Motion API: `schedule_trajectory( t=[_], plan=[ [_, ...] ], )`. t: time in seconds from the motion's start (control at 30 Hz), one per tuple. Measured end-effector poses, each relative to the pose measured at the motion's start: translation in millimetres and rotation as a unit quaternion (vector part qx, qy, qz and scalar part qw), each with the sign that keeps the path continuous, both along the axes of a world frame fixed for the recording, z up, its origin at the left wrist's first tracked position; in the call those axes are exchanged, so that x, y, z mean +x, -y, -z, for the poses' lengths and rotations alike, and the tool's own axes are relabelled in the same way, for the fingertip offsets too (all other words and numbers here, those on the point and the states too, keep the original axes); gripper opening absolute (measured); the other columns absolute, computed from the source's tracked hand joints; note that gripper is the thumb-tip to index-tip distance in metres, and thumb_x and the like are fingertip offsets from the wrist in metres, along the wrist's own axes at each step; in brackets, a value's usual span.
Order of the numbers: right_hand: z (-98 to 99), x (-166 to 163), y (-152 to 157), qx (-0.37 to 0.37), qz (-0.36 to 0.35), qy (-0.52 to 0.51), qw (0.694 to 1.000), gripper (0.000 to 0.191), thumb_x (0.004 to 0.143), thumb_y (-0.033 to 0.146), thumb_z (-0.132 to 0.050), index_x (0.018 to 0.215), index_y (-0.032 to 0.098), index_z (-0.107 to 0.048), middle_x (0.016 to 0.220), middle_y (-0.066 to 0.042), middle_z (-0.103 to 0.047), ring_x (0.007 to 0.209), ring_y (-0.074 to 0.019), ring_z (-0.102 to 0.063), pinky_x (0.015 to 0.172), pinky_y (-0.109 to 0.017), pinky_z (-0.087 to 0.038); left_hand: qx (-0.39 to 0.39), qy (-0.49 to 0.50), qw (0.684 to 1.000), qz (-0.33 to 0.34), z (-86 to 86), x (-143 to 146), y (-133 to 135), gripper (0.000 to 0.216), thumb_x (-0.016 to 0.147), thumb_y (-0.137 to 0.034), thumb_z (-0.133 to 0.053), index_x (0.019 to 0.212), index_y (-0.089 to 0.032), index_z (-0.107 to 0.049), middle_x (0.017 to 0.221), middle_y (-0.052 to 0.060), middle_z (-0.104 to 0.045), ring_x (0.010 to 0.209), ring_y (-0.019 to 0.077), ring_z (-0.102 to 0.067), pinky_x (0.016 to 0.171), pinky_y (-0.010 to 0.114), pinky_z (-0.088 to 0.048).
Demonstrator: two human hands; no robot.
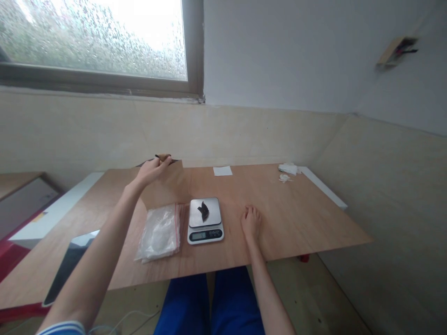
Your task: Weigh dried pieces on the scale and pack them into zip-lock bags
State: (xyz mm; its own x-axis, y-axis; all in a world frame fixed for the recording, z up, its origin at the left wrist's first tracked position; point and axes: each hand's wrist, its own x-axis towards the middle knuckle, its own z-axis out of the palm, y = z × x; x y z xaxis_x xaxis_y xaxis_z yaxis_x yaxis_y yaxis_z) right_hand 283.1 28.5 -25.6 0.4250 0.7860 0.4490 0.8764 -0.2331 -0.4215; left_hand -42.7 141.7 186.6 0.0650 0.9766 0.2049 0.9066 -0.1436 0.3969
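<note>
Over the upright cardboard box [164, 186], my left hand [152, 171] is raised with its fingers closed on a thin dark brown piece [162, 157]. The piece is too small to name its kind. Right of the box stands a white kitchen scale [205, 222] with a steel top. Two or so dark, curled pieces [203, 211] lie on its platform; the display digits are unreadable. On the wooden tabletop, right of the scale, rests my right hand [251, 221] with its fingers curled in and nothing seen in it.
A stack of clear zip bags [161, 232] lies left of the scale. Farther left is a dark flat tablet-like device [71, 263]. A white card [222, 171] lies at the back, with small white packets [288, 168] at the back right. The wall and window [104, 42] bound the table's far side.
</note>
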Motion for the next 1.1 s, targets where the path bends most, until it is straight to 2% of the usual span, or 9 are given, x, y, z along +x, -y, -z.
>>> schedule_trajectory(
  t=[0.17, 0.23, 0.33, 0.43, 0.53, 0.6, 0.73, 0.93, 1.1],
  plan=[
    [-2.2, 0, 1, -0.012, -0.006, -0.002, 1.0, 0.032, 0.082, 0.012, -0.034, 0.099, 0.009, -0.061, 0.094, -0.014, -0.062, 0.09, -0.0222, -0.053, 0.079, -0.032, -0.034, 0.232, 0.052, 0.971, -0.037, 7.6, 18, 28, 0.037, 0.089, -0.038, -0.028, 0.107, -0.019, -0.054, 0.117, 0.01, -0.056, 0.112, 0.0249, -0.048, 0.098, 0.04, -0.029],
    [-1.8, 0, 1, -0.018, -0.005, 0.001, 1.0, 0.032, 0.082, 0.012, -0.035, 0.1, 0.009, -0.061, 0.095, -0.014, -0.062, 0.091, -0.0226, -0.052, 0.08, -0.032, -0.034, 0.285, 0.076, 0.955, -0.015, 18.0, 30, 45, 0.035, 0.09, -0.037, -0.029, 0.113, -0.019, -0.048, 0.116, 0.01, -0.055, 0.112, 0.0224, -0.048, 0.098, 0.037, -0.032],
    [0.2, 1, 0, -0.015, -0.007, 0.001, 1.0, 0.032, 0.081, 0.012, -0.035, 0.099, 0.009, -0.061, 0.095, -0.014, -0.062, 0.09, -0.0224, -0.052, 0.079, -0.031, -0.034, 0.149, 0.036, 0.977, 0.151, 48.7, 48, 65, 0.032, 0.089, -0.039, -0.031, 0.11, -0.022, -0.048, 0.113, 0.008, -0.056, 0.103, 0.0198, -0.055, 0.085, 0.03, -0.042],
    [2.1, 1, 0, 0.002, -0.007, 0.0, 1.0, 0.032, 0.081, 0.012, -0.034, 0.098, 0.01, -0.061, 0.094, -0.014, -0.062, 0.089, -0.0224, -0.052, 0.079, -0.032, -0.034, -0.008, -0.007, 0.99, 0.141, 90.0, 60, 74, 0.029, 0.09, -0.036, -0.027, 0.11, -0.024, -0.045, 0.109, 0.007, -0.057, 0.097, 0.0213, -0.058, 0.076, 0.031, -0.044],
    [2.1, 1, 0, 0.009, -0.006, 0.0, 1.0, 0.032, 0.081, 0.013, -0.033, 0.097, 0.01, -0.061, 0.094, -0.013, -0.062, 0.089, -0.0225, -0.052, 0.08, -0.032, -0.034, -0.048, -0.07, 0.984, 0.159, 124.3, 63, 75, 0.026, 0.088, -0.023, -0.029, 0.108, -0.019, -0.045, 0.107, 0.013, -0.054, 0.098, 0.024, -0.055, 0.082, 0.035, -0.042],
    [1.2, 1, 1, 0.004, -0.007, 0.003, 1.0, 0.032, 0.082, 0.012, -0.033, 0.098, 0.01, -0.061, 0.095, -0.014, -0.062, 0.09, -0.0226, -0.052, 0.08, -0.032, -0.035, -0.061, -0.085, 0.976, 0.191, 136.9, 63, 76, 0.025, 0.083, -0.016, -0.033, 0.105, -0.017, -0.047, 0.105, 0.013, -0.053, 0.1, 0.0245, -0.054, 0.086, 0.036, -0.04],
    [-0.3, 0, 1, -0.001, -0.004, 0.007, 1.0, 0.032, 0.082, 0.013, -0.032, 0.097, 0.01, -0.061, 0.095, -0.014, -0.062, 0.089, -0.0228, -0.053, 0.079, -0.033, -0.035, -0.08, -0.091, 0.965, 0.232, 142.7, 64, 76, 0.032, 0.076, -0.007, -0.037, 0.105, -0.016, -0.047, 0.106, 0.013, -0.052, 0.103, 0.0233, -0.051, 0.088, 0.034, -0.038],
    [-0.2, 0, 1, -0.002, -0.003, 0.009, 1.0, 0.032, 0.082, 0.013, -0.032, 0.097, 0.011, -0.06, 0.094, -0.014, -0.062, 0.089, -0.0228, -0.052, 0.079, -0.033, -0.035, -0.084, -0.088, 0.968, 0.218, 140.0, 69, 73, 0.048, 0.067, -0.003, -0.039, 0.113, -0.017, -0.044, 0.111, 0.012, -0.05, 0.106, 0.0242, -0.049, 0.088, 0.036, -0.037],
    [0.5, 0, 0, -0.013, 0.0, 0.009, 1.0, 0.032, 0.081, 0.012, -0.034, 0.098, 0.009, -0.061, 0.095, -0.014, -0.062, 0.09, -0.0235, -0.053, 0.08, -0.033, -0.034, -0.01, -0.07, 0.981, 0.18, 109.4, 65, 74, 0.043, 0.071, -0.007, -0.037, 0.113, -0.017, -0.045, 0.118, 0.014, -0.047, 0.108, 0.0271, -0.045, 0.091, 0.039, -0.035]
  ],
)
